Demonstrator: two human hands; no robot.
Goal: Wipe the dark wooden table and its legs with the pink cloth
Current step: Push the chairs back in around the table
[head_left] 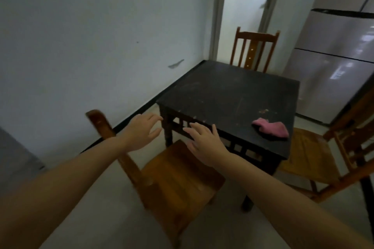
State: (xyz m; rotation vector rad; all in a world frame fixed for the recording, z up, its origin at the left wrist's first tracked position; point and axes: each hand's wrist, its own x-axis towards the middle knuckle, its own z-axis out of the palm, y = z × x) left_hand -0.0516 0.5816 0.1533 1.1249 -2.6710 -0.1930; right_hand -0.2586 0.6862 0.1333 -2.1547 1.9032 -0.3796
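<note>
Hands (141,131) (204,143) empty — pink cloth (272,128) lies on dark table (222,91).

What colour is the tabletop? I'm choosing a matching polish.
Black, scuffed with pale marks; head view.

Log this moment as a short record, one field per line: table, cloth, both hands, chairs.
table: dark wooden table, top scuffed and spotted
cloth: pink cloth crumpled on the tabletop by its near right corner
left hand: open, empty, in the air
right hand: open, empty, not touching the cloth
chairs: near chair, far chair, right chair
</note>
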